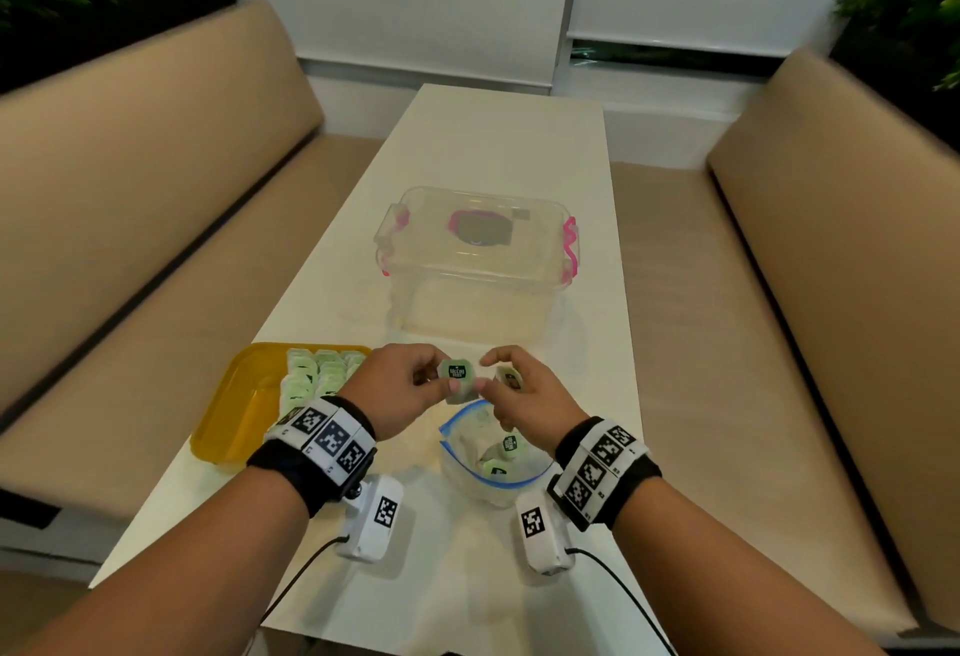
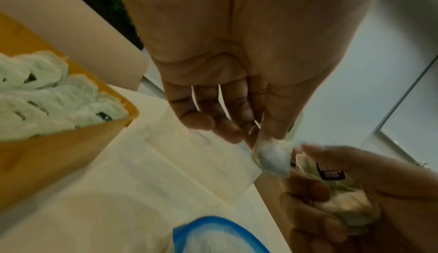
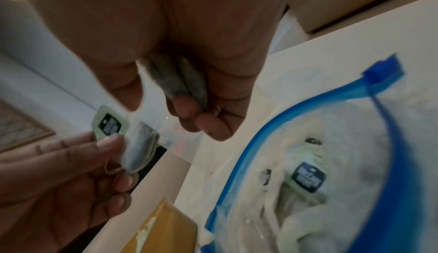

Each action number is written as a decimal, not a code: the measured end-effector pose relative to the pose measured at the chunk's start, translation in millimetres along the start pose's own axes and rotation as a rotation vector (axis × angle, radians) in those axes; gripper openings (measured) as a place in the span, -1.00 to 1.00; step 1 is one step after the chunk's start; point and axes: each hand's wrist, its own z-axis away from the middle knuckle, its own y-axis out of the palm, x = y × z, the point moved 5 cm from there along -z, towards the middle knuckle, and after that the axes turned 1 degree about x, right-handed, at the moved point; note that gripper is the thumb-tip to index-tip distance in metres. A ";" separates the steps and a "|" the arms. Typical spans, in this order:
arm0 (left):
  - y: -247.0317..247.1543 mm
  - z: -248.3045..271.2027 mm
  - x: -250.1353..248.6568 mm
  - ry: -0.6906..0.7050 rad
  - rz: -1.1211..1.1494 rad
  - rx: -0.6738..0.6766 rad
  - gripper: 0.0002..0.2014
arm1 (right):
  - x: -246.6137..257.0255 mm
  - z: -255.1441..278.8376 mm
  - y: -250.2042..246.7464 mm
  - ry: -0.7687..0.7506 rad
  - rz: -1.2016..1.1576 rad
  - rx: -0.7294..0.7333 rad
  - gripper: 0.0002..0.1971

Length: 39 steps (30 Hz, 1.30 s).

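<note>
My left hand (image 1: 400, 388) pinches a tea bag (image 1: 457, 375) (green tag up) just above the zip bag (image 1: 457, 419); my right hand (image 1: 524, 395), beside it, curls round a second tea bag (image 1: 509, 377). A yellow tray (image 1: 228, 411) lies left of the zip bag.

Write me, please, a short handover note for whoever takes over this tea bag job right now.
Left hand: pinches a tea bag, tag facing up, above the zip bag.
Right hand: fingers curled round a second tea bag, close beside the first.
Things: the zip bag lies open on the table with loose tea bags inside. The yellow tray to the left holds rows of tea bags. The clear storage box stands beyond, lid on.
Done: part of the tray is filled.
Left: probably the two in hand and the loose ones go to the tray, though the direction is not certain.
</note>
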 end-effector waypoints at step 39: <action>-161.7 -34.6 160.2 -0.254 -0.692 0.140 -0.97 | 51.0 -90.8 163.5 0.014 0.068 -0.009 -0.63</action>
